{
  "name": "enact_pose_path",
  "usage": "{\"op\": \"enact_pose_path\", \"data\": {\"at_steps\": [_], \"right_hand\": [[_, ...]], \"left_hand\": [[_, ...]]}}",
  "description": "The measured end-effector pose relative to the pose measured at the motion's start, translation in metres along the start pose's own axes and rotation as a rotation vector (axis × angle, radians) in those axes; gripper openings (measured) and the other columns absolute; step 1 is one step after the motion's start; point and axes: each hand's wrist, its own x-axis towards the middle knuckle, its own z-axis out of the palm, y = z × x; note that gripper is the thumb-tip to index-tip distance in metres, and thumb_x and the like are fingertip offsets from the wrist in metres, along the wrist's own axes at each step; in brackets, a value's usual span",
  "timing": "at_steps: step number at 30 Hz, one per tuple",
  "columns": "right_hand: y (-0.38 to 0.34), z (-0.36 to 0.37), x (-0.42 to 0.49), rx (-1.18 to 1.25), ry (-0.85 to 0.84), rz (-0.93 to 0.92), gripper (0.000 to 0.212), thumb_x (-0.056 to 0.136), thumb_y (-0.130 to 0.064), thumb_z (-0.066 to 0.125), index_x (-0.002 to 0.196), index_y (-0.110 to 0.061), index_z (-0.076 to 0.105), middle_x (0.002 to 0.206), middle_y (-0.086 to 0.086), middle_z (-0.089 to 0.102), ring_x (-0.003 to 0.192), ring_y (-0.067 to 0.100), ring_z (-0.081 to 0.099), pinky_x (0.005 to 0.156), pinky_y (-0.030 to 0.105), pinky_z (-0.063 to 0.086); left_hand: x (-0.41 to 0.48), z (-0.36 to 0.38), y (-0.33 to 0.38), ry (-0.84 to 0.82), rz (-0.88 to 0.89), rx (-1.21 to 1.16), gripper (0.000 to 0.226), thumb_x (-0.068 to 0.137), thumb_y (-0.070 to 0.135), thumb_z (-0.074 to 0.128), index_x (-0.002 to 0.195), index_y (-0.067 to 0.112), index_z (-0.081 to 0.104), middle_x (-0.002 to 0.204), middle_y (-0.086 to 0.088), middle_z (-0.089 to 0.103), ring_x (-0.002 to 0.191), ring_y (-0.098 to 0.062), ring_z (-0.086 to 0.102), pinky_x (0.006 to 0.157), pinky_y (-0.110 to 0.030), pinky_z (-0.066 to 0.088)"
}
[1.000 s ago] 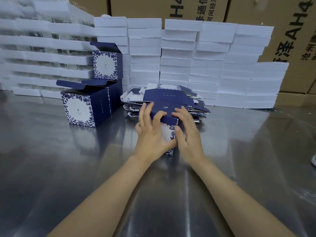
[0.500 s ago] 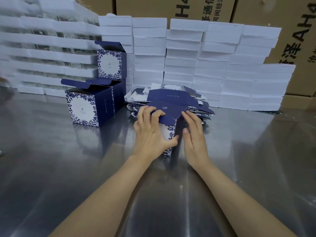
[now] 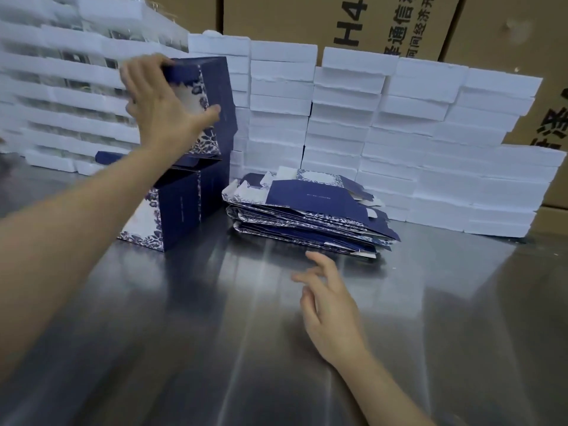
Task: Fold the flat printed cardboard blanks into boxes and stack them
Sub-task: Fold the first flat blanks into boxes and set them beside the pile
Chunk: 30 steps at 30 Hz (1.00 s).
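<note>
— Where do we start, at the fingers?

— Yes. Our left hand (image 3: 159, 103) grips a folded box (image 3: 212, 109): the fingers curl over its top edge and the thumb presses its dark blue side. The box is upright, slightly tilted, and blurred. It sits over the open top flaps of another box (image 3: 181, 207), though we cannot tell whether the two touch.

— And the other hand?

— Our right hand (image 3: 330, 312) holds nothing. Its fingers are loose and spread, half bent, hovering low over the steel table (image 3: 215, 348). We cannot tell whether the fingertips touch the metal.

— What lies just beyond those fingertips?

— The pile of flat blanks (image 3: 310, 216), near the fingertips and not touched by them. The sheets are dark blue with white flowered panels, fanned unevenly, the top one showing a plain blue face.

— And around the left fingers?

— Below them the lower box stands on the table, its white flowered face toward us and its blue side toward the blanks. Past its far left edge we see a blue flap (image 3: 107, 155) of something behind our arm, too hidden to name.

— Further out?

— Behind both hands run stacks of white foam slabs (image 3: 338, 118) along the back of the table, and behind those stand brown cartons (image 3: 384, 23) with black printed characters.
</note>
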Motion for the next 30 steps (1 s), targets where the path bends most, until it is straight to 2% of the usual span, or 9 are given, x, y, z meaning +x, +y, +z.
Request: {"op": "enact_pose_path", "data": {"at_steps": [8, 13, 15, 18, 20, 22, 25, 28, 30], "right_hand": [[0.002, 0.008, 0.004, -0.043, -0.098, 0.085, 0.022, 0.090, -0.015, 0.048, 0.098, -0.026, 0.065, 0.132, -0.016, 0.040, 0.105, 0.002, 0.054, 0.077, 0.029, 0.048], [0.001, 0.013, 0.009, -0.062, -0.134, 0.085, 0.020, 0.090, -0.015, 0.050, 0.097, -0.025, 0.066, 0.128, -0.017, 0.044, 0.106, -0.002, 0.050, 0.078, 0.031, 0.049], [-0.001, 0.015, 0.012, -0.075, -0.122, 0.091, 0.019, 0.091, -0.016, 0.050, 0.097, -0.025, 0.066, 0.125, -0.019, 0.045, 0.105, 0.000, 0.048, 0.074, 0.031, 0.049], [-0.006, 0.018, 0.017, -0.086, -0.107, 0.085, 0.018, 0.091, -0.018, 0.050, 0.095, -0.023, 0.067, 0.117, -0.017, 0.049, 0.096, 0.004, 0.053, 0.071, 0.030, 0.049], [-0.009, 0.020, 0.021, -0.079, -0.120, 0.095, 0.018, 0.091, -0.016, 0.049, 0.094, -0.019, 0.067, 0.113, -0.013, 0.052, 0.093, 0.008, 0.056, 0.074, 0.033, 0.051], [-0.011, 0.020, 0.024, -0.087, -0.121, 0.097, 0.019, 0.090, -0.014, 0.048, 0.094, -0.016, 0.067, 0.108, -0.010, 0.055, 0.090, 0.013, 0.059, 0.074, 0.034, 0.051], [-0.015, 0.018, 0.025, -0.122, -0.115, 0.114, 0.020, 0.091, -0.014, 0.048, 0.096, -0.014, 0.067, 0.105, -0.007, 0.058, 0.086, 0.016, 0.059, 0.071, 0.033, 0.048], [-0.020, 0.016, 0.024, -0.159, -0.109, 0.128, 0.020, 0.092, -0.013, 0.048, 0.097, -0.011, 0.067, 0.105, -0.003, 0.061, 0.087, 0.018, 0.059, 0.068, 0.031, 0.043], [-0.024, 0.013, 0.022, -0.162, -0.112, 0.136, 0.018, 0.091, -0.011, 0.050, 0.095, -0.009, 0.067, 0.099, 0.000, 0.062, 0.086, 0.021, 0.059, 0.064, 0.031, 0.038]], "left_hand": [[0.031, 0.078, -0.067, -0.216, 0.013, 0.277, 0.085, 0.066, 0.056, 0.073, 0.129, 0.014, 0.033, 0.140, -0.018, 0.029, 0.140, -0.036, 0.015, 0.094, -0.065, 0.031], [0.042, 0.092, -0.103, -0.421, 0.000, 0.421, 0.094, 0.074, 0.059, 0.067, 0.143, 0.020, 0.016, 0.158, -0.013, 0.002, 0.147, -0.032, -0.013, 0.102, -0.075, 0.020], [0.048, 0.092, -0.101, -0.477, -0.020, 0.439, 0.095, 0.078, 0.056, 0.066, 0.147, 0.020, 0.012, 0.160, -0.010, -0.008, 0.145, -0.032, -0.020, 0.104, -0.075, 0.015], [0.054, 0.081, -0.088, -0.644, 0.009, 0.589, 0.099, 0.088, 0.057, 0.056, 0.152, 0.003, 0.004, 0.157, -0.017, -0.023, 0.142, -0.040, -0.027, 0.112, -0.068, 0.004], [0.051, 0.068, -0.072, -0.701, -0.044, 0.602, 0.109, 0.087, 0.061, 0.055, 0.151, 0.007, -0.014, 0.155, -0.020, -0.029, 0.142, -0.039, -0.027, 0.113, -0.064, 0.003], [0.033, 0.050, -0.047, -0.634, -0.075, 0.536, 0.106, 0.089, 0.060, 0.052, 0.151, 0.008, -0.017, 0.155, -0.022, -0.027, 0.144, -0.037, -0.024, 0.114, -0.060, 0.003], [-0.021, 0.030, 0.006, -0.428, 0.029, 0.427, 0.082, 0.100, 0.043, 0.039, 0.151, -0.002, -0.007, 0.157, -0.026, -0.014, 0.145, -0.041, -0.014, 0.119, -0.052, 0.004], [-0.110, 0.020, 0.051, -0.493, 0.034, -0.038, 0.068, 0.099, 0.021, 0.041, 0.152, 0.000, 0.004, 0.159, -0.023, -0.006, 0.147, -0.035, -0.010, 0.121, -0.040, 0.000], [-0.179, 0.011, 0.071, -0.537, -0.059, -0.340, 0.057, 0.097, 0.012, 0.044, 0.149, 0.006, 0.022, 0.154, -0.014, 0.018, 0.143, -0.023, 0.012, 0.114, -0.028, 0.015]]}}
